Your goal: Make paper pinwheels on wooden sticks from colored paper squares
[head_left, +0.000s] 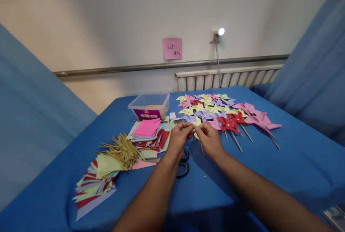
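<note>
My left hand [180,135] and my right hand [210,137] meet over the table with fingertips pinched together. Between and behind them shows a pale yellow paper pinwheel [198,121], its middle hidden by my fingers. A thin stick [202,149] points down below it. Just beneath my left wrist lie scissors with black handles [183,170], the blades partly under paper. Beyond my right hand, finished pinwheels in yellow, purple, pink and red spread out, among them a red pinwheel [228,124] and a large pink pinwheel [262,119].
Left of my hands are a pile of short sticks [125,152], fanned paper sheets [93,192] and a stack topped by pink squares [146,127]. A clear plastic box [150,99] stands behind them on the blue tablecloth [258,178]. Blue curtains hang at both sides.
</note>
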{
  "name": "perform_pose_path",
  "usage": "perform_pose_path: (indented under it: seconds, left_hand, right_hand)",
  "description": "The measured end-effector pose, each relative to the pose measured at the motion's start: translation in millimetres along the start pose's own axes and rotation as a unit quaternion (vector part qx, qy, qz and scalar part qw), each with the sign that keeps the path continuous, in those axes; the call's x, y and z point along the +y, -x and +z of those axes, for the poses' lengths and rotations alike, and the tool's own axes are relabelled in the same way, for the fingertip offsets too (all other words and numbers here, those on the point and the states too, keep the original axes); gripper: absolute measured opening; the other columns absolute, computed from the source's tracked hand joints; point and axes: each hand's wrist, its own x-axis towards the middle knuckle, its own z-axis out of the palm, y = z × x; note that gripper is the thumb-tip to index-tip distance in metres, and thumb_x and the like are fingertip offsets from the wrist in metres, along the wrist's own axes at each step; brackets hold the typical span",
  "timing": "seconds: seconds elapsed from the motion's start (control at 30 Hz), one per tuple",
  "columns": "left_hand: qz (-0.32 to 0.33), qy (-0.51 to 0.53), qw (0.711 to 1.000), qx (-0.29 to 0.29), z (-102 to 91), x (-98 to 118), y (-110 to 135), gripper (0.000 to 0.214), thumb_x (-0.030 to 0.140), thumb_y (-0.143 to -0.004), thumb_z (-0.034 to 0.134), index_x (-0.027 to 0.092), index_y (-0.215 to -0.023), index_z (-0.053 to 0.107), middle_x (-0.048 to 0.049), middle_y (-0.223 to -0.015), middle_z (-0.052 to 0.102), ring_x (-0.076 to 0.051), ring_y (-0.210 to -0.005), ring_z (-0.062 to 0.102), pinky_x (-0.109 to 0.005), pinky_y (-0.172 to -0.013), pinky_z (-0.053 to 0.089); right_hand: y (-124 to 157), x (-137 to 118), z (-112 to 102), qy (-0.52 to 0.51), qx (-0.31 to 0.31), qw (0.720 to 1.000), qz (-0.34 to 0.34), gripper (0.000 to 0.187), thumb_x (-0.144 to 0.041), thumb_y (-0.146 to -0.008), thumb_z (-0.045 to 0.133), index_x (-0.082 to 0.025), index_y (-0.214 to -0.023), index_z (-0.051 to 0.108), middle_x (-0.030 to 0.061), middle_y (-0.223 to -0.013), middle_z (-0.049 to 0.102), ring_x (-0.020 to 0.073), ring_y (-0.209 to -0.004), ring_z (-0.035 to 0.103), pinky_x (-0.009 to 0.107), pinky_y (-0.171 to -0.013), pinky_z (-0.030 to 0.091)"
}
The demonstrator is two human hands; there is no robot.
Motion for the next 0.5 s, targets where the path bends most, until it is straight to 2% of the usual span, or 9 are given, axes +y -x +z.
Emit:
perform_pose_path:
  seconds: [0.07,0.13,0.23,0.33,0.43,0.5]
  left_hand:
    - [0.027,-0.007,0.999,0.038,-3.4,-0.2,-4.2,0.018,0.020,-0.063,0.075,0.013,-0.078,0.068,-0.0015,-0.067,0.067,-0.010,-0.059,0.060,-0.022,-0.060,0.046]
    - [0.050,-0.009,0.996,0.068,-6.2,-0.5,-8.1,0.016,0.017,-0.063,0.072,0.013,-0.077,0.067,-0.0009,-0.065,0.066,-0.011,-0.058,0.059,-0.023,-0.061,0.047]
    - [0.078,-0.016,0.994,0.079,-7.2,-3.1,-10.9,0.013,0.014,-0.064,0.069,0.014,-0.077,0.067,-0.0040,-0.072,0.070,-0.014,-0.065,0.063,-0.026,-0.067,0.049]
    - [0.127,-0.093,0.984,0.086,-10.0,-3.6,-9.3,0.010,0.016,-0.066,0.070,0.016,-0.076,0.068,-0.0061,-0.078,0.072,-0.016,-0.072,0.065,-0.027,-0.069,0.049]
    - [0.185,-0.234,0.949,0.105,-26.2,8.9,-4.5,0.009,0.023,-0.071,0.071,0.020,-0.079,0.071,-0.0044,-0.076,0.071,-0.017,-0.069,0.062,-0.027,-0.068,0.046]
    - [0.212,-0.325,0.909,0.156,-45.6,26.2,-1.1,0.010,0.024,-0.074,0.069,0.023,-0.083,0.073,-0.0041,-0.080,0.071,-0.019,-0.072,0.062,-0.028,-0.071,0.045]
  right_hand:
    - [-9.1,-1.0,26.4,-0.095,0.001,0.994,0.047,0.031,-0.046,-0.083,0.054,-0.022,-0.064,0.051,-0.0036,-0.056,0.048,0.0134,-0.054,0.044,0.026,-0.053,0.034]
    - [-12.8,2.8,41.2,-0.139,-0.003,0.989,0.049,0.032,-0.046,-0.082,0.056,-0.022,-0.064,0.050,-0.0039,-0.057,0.046,0.0130,-0.055,0.042,0.026,-0.054,0.034]
    - [-9.8,13.8,44.4,-0.141,-0.048,0.989,0.010,0.030,-0.045,-0.083,0.056,-0.021,-0.066,0.051,-0.0041,-0.060,0.045,0.0123,-0.057,0.040,0.026,-0.056,0.034]
    - [-7.8,24.4,37.9,-0.131,-0.096,0.987,0.008,0.030,-0.045,-0.081,0.058,-0.021,-0.065,0.050,-0.0052,-0.058,0.043,0.0115,-0.055,0.038,0.025,-0.054,0.032]
    - [-11.3,29.0,35.3,-0.125,-0.107,0.986,0.029,0.028,-0.045,-0.080,0.060,-0.021,-0.068,0.053,-0.0050,-0.057,0.046,0.0117,-0.053,0.041,0.025,-0.053,0.032]
    - [-13.5,28.7,36.9,-0.126,-0.116,0.984,0.044,0.027,-0.046,-0.080,0.060,-0.021,-0.070,0.054,-0.0048,-0.057,0.048,0.0117,-0.052,0.042,0.025,-0.051,0.032]
